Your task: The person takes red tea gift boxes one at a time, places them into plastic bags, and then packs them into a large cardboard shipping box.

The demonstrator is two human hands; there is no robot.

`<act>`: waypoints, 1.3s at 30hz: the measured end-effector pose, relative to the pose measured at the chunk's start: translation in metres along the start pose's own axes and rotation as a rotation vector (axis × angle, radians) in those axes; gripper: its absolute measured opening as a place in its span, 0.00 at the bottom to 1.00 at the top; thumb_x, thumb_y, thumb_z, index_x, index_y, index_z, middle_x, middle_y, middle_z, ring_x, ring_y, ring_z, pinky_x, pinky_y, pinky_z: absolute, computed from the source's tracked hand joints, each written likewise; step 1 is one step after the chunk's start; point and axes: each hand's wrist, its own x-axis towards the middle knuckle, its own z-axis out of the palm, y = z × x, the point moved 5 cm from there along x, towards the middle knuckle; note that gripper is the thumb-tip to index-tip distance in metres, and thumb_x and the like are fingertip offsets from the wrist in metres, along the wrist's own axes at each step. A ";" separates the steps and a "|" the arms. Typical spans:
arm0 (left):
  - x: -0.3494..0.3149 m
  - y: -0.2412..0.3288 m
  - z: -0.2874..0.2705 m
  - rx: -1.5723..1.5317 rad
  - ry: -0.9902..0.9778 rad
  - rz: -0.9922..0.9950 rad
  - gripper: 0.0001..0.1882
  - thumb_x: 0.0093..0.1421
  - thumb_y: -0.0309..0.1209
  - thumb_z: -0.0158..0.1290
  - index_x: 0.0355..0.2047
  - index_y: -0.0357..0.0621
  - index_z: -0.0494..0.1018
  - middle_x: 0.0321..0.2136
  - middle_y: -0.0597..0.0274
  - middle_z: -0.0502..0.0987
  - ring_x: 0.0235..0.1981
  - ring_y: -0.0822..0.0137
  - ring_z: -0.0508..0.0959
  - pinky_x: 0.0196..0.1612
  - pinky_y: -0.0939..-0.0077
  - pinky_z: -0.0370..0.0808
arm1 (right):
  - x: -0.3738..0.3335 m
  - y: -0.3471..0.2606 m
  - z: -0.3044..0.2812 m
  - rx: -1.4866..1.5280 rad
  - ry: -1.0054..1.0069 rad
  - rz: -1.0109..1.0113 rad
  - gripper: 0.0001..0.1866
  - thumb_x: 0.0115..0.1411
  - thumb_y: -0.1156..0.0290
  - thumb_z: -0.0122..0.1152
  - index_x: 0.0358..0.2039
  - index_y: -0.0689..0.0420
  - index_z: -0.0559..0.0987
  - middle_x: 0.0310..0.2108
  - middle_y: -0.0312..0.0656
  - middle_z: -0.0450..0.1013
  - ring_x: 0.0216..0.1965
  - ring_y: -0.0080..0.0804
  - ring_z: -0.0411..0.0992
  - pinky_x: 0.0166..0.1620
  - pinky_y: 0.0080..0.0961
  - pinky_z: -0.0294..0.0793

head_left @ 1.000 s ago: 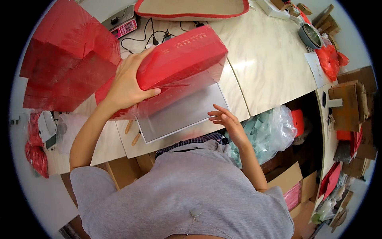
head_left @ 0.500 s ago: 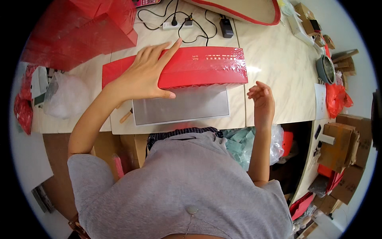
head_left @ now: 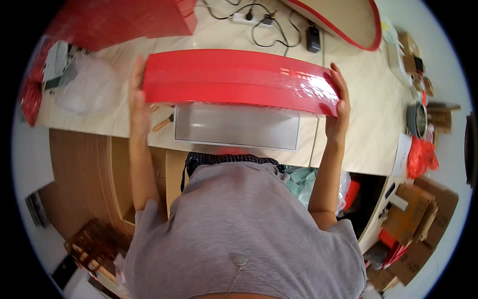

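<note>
A long red box (head_left: 234, 77) in shiny clear film spans the space between my hands. My left hand (head_left: 139, 102), smeared by motion, lies along its left end. At the right end, the fingers of my right hand (head_left: 339, 99) wrap round the corner. The box is held between both palms, above the near part of the table. Below it, close to my body, lies a flat grey panel (head_left: 236, 128) with a pale border, its far side hidden by the box. A wooden-handled tool (head_left: 162, 123) lies just left of the panel.
Large red boxes (head_left: 124, 22) stand at the back left, near a clear plastic bag (head_left: 87, 87). A white power strip (head_left: 251, 20) with black cables and a black adapter (head_left: 313, 39) lie at the back. A red-rimmed beige board (head_left: 343, 20) is at the back right.
My left hand has moved from the top of the box to its left end. My right hand has come up to the right end and gripped it.
</note>
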 end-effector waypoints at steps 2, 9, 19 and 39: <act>0.002 -0.003 0.014 0.006 -0.011 -0.040 0.47 0.54 0.59 0.48 0.64 0.41 0.47 0.60 0.53 0.56 0.60 0.61 0.59 0.62 0.66 0.55 | 0.000 0.007 0.000 0.048 0.019 -0.003 0.34 0.56 0.45 0.44 0.51 0.63 0.70 0.58 0.52 0.59 0.60 0.42 0.56 0.61 0.35 0.53; 0.002 -0.014 0.018 -0.192 0.118 -0.066 0.46 0.50 0.54 0.51 0.65 0.48 0.47 0.56 0.59 0.58 0.56 0.65 0.63 0.58 0.70 0.61 | -0.008 0.023 0.004 0.225 0.141 0.004 0.29 0.53 0.55 0.46 0.49 0.64 0.69 0.57 0.55 0.60 0.59 0.43 0.57 0.62 0.37 0.54; 0.002 -0.019 0.018 -0.186 0.123 -0.040 0.45 0.51 0.53 0.47 0.64 0.43 0.47 0.60 0.57 0.57 0.60 0.65 0.60 0.60 0.70 0.57 | -0.009 0.021 0.006 0.265 0.172 -0.001 0.29 0.53 0.53 0.46 0.47 0.65 0.70 0.55 0.53 0.61 0.57 0.41 0.60 0.60 0.36 0.56; 0.000 -0.022 0.041 -0.167 0.122 -0.075 0.46 0.51 0.57 0.47 0.62 0.39 0.51 0.57 0.55 0.59 0.58 0.63 0.61 0.59 0.70 0.58 | -0.009 0.024 -0.024 0.137 0.236 -0.061 0.30 0.58 0.52 0.40 0.44 0.69 0.73 0.53 0.55 0.64 0.55 0.43 0.62 0.59 0.38 0.57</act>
